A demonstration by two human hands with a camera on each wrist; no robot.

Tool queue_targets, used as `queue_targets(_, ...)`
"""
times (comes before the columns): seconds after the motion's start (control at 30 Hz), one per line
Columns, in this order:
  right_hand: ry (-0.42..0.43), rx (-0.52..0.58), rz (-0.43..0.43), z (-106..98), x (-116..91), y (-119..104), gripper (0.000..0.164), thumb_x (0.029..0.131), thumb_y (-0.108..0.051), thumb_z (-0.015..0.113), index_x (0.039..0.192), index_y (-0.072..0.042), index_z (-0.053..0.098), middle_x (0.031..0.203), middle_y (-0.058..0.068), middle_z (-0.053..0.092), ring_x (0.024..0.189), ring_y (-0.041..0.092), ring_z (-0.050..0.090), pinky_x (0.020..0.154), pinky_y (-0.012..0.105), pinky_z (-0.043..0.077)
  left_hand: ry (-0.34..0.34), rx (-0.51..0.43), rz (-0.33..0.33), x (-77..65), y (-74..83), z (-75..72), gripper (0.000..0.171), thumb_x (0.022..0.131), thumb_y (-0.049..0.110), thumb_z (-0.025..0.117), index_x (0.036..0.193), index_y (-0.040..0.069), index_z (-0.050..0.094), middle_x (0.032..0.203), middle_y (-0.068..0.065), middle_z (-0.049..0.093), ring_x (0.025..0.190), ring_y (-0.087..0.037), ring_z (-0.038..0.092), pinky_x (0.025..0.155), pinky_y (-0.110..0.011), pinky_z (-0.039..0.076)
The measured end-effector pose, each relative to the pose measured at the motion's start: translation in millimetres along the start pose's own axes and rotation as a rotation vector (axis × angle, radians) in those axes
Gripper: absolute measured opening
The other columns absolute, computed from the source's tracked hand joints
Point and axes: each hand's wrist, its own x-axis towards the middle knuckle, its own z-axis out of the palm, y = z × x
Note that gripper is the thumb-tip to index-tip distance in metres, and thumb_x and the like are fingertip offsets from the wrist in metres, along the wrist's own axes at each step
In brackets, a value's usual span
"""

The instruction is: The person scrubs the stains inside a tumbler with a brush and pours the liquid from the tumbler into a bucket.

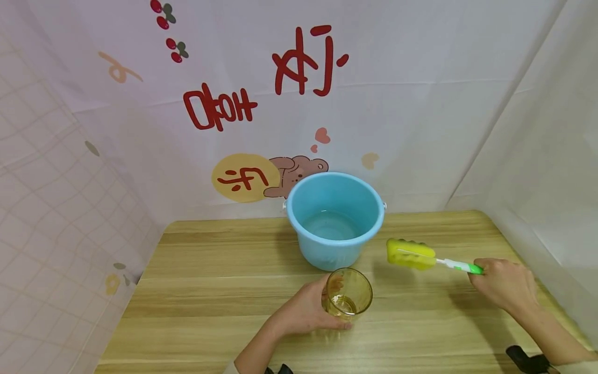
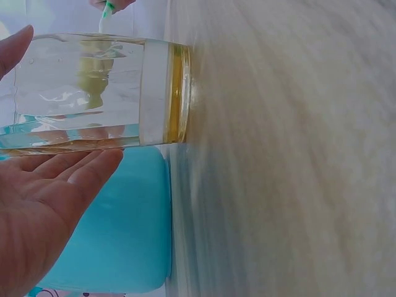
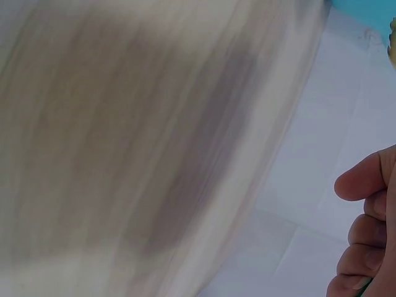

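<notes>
My left hand [image 1: 303, 311] is round an amber-tinted drinking glass [image 1: 362, 299], thumb on the near side and fingers on the far side. In the left wrist view the glass [image 2: 105, 93] has its base right at the tabletop. My right hand [image 1: 505, 283] grips the green and white handle of a bottle brush [image 1: 411, 254] with a yellow sponge head. The brush is held out over the table, its head pointing left toward the bucket. In the right wrist view the curled fingers [image 3: 362, 260] show at the edge, with most of the brush out of frame.
A light blue bucket [image 1: 327, 254] with some water in it stands at the back of the wooden table [image 1: 210, 291], just behind the glass. White printed cloth [image 1: 420, 119] hangs behind the table and along both sides.
</notes>
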Motion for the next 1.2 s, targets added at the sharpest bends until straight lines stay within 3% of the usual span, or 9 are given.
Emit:
queue_targets(0.63,-0.144,0.027,0.082,12.7,-1.2,10.4,0.040,0.084,-0.006,0.058,0.062,-0.024,0.030,0.057,-0.010,0.023,0.054,0.011,0.019,0.047,0.027,0.018,0.002,0.003,-0.002,-0.9,-1.7,-0.7,0.090,0.077,0.028,0.097,0.152,0.031,0.047,0.136,0.008,0.063,0.125,-0.009,0.059,0.109,-0.029,0.046)
queue_targets(0.97,-0.239,0.071,0.121,19.3,-1.9,17.6,0.035,0.079,-0.004,0.056,0.062,-0.022,0.031,0.058,-0.008,0.025,0.056,0.011,0.020,0.047,0.026,0.020,-0.005,-0.002,0.004,0.0,-1.1,-1.6,0.090,0.077,0.027,0.096,0.152,0.031,0.047,0.138,0.008,0.062,0.127,-0.010,0.058,0.109,-0.029,0.046)
queue_targets(1.2,-0.341,0.094,0.161,21.6,-3.7,23.3,0.018,0.081,-0.006,0.056,0.065,-0.013,0.051,0.058,-0.004,0.033,0.055,0.014,0.027,0.047,0.028,0.024,-0.006,0.004,-0.001,0.1,-0.3,-1.9,0.091,0.078,0.029,0.096,0.153,0.031,0.046,0.139,0.006,0.061,0.127,-0.010,0.057,0.109,-0.029,0.046)
